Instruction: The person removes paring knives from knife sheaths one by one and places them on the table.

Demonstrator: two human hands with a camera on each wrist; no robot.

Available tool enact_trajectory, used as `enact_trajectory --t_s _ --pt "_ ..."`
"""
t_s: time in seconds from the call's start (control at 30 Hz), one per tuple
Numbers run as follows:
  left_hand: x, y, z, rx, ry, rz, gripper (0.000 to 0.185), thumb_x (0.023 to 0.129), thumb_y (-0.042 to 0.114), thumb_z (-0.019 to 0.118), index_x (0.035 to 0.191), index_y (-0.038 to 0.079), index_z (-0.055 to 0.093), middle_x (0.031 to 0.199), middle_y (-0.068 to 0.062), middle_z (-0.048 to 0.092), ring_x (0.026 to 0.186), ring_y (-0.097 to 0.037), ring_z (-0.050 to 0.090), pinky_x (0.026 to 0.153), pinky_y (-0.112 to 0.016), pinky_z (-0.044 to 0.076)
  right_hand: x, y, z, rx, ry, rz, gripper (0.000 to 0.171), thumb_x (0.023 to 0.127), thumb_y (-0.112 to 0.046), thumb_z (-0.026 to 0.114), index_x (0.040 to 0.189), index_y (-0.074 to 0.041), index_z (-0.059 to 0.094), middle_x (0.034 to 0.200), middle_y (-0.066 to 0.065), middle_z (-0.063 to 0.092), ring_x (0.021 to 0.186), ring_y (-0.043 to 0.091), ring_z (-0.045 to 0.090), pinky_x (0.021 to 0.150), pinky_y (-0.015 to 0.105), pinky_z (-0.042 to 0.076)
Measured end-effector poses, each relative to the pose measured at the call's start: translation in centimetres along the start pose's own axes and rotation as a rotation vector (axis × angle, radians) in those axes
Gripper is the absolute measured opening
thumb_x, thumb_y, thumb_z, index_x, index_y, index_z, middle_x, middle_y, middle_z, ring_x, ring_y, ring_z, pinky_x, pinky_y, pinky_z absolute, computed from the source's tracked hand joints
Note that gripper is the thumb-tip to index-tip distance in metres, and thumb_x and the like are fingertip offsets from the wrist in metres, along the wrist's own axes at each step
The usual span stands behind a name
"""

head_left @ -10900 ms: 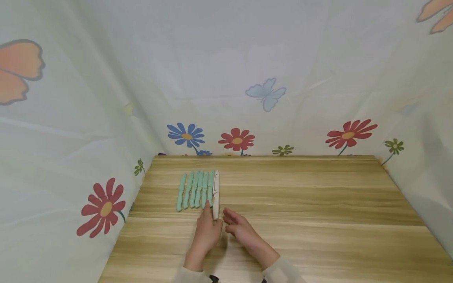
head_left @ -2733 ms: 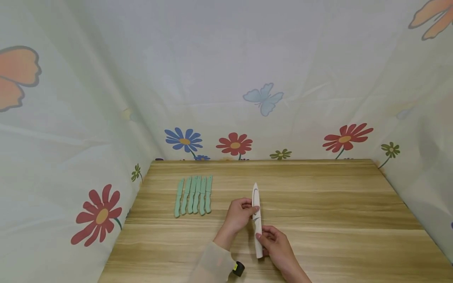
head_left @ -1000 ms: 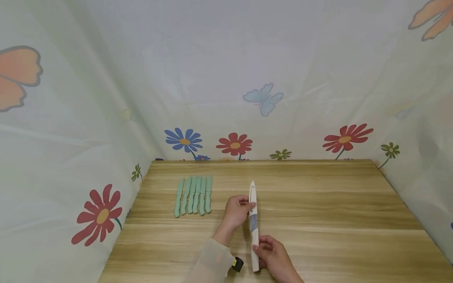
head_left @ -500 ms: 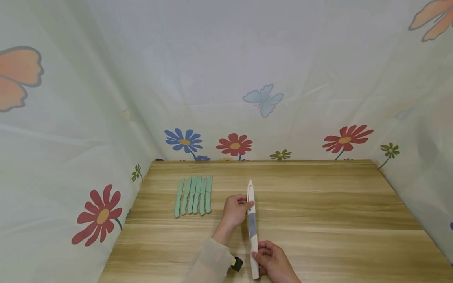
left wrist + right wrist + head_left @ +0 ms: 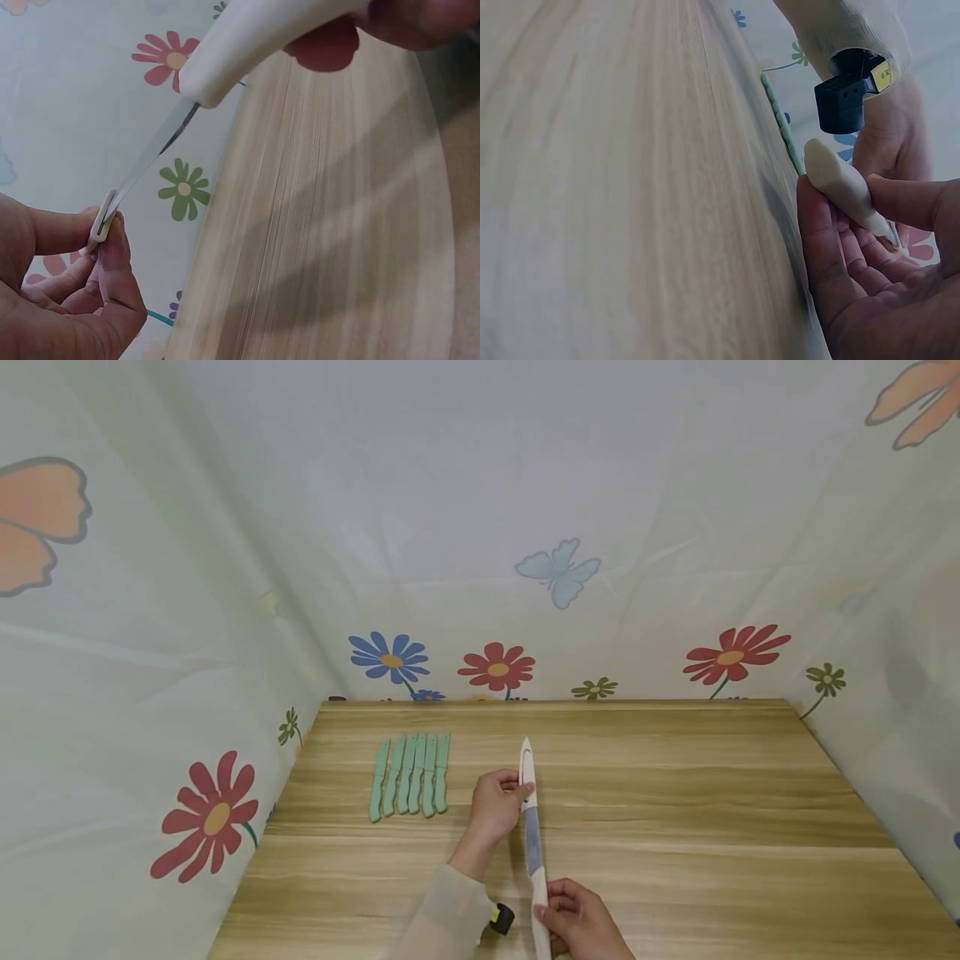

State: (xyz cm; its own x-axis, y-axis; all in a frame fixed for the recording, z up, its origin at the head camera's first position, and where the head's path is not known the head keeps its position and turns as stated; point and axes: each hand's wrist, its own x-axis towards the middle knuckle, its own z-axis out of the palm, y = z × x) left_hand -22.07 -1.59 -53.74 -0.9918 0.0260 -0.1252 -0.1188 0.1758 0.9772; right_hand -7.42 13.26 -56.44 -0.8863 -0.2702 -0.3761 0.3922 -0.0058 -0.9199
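Note:
A white knife is partly drawn from its white sheath (image 5: 527,765) above the wooden table (image 5: 675,802). My left hand (image 5: 501,797) pinches the sheath near its mouth. My right hand (image 5: 567,920) grips the white handle (image 5: 539,917) close to the table's near edge. The grey blade (image 5: 532,847) shows bare between the two hands. The left wrist view has my fingers (image 5: 112,255) pinching the sheath mouth (image 5: 101,223), with the blade (image 5: 154,154) running up to the handle (image 5: 255,37). In the right wrist view the handle (image 5: 840,184) lies in my curled right hand (image 5: 870,292).
Several mint-green sheathed knives (image 5: 411,774) lie side by side in a row at the table's far left, also in the right wrist view as green knives (image 5: 780,127). A flower-printed cloth (image 5: 495,664) walls the table at the back and sides. A black wrist camera (image 5: 847,94) sits on my left wrist.
The white knife was taken from the row's right end to the table's middle. Over the last second my right hand has drawn the handle toward me, baring more blade.

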Motion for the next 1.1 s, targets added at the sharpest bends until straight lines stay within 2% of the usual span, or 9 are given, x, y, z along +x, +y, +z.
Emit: enact_trajectory --t_s 0.37,0.57,0.87,1.1 --pt "0.55 -0.42 -0.16 0.002 0.074 0.0 0.017 0.094 0.013 0.075 0.107 0.002 0.076 0.095 -0.007 0.074 0.081 -0.013 0.066 0.068 -0.025 0.054 -0.29 0.24 -0.21 -0.021 -0.016 -0.008 0.036 0.097 -0.011 0.069 0.122 0.013 0.057 0.092 0.004 0.067 0.076 0.015 0.067 0.066 0.033 0.062" --pt "0.94 -0.66 -0.49 -0.037 0.124 -0.008 0.015 0.094 0.012 0.074 0.106 0.003 0.076 0.096 -0.009 0.075 0.082 -0.015 0.066 0.068 -0.025 0.053 -0.37 0.31 -0.32 -0.016 -0.029 -0.005 0.036 0.097 -0.012 0.07 0.122 0.012 0.057 0.092 0.004 0.066 0.079 0.014 0.067 0.067 0.032 0.062" --pt "0.8 -0.43 -0.79 -0.045 0.091 -0.029 0.017 0.094 0.013 0.075 0.108 0.003 0.076 0.098 -0.008 0.074 0.084 -0.015 0.067 0.069 -0.025 0.055 -0.27 0.28 -0.54 -0.024 -0.019 -0.019 0.039 0.098 -0.01 0.068 0.125 0.015 0.054 0.094 0.006 0.067 0.076 0.017 0.068 0.065 0.034 0.062" --pt "0.25 -0.68 -0.77 -0.062 0.063 -0.014 0.018 0.093 0.012 0.076 0.108 0.002 0.076 0.095 -0.008 0.073 0.079 -0.013 0.064 0.064 -0.023 0.053 -0.37 -0.09 -0.71 -0.025 -0.004 -0.067 0.043 0.098 -0.009 0.066 0.127 0.019 0.051 0.094 0.007 0.068 0.077 0.019 0.067 0.064 0.033 0.062"
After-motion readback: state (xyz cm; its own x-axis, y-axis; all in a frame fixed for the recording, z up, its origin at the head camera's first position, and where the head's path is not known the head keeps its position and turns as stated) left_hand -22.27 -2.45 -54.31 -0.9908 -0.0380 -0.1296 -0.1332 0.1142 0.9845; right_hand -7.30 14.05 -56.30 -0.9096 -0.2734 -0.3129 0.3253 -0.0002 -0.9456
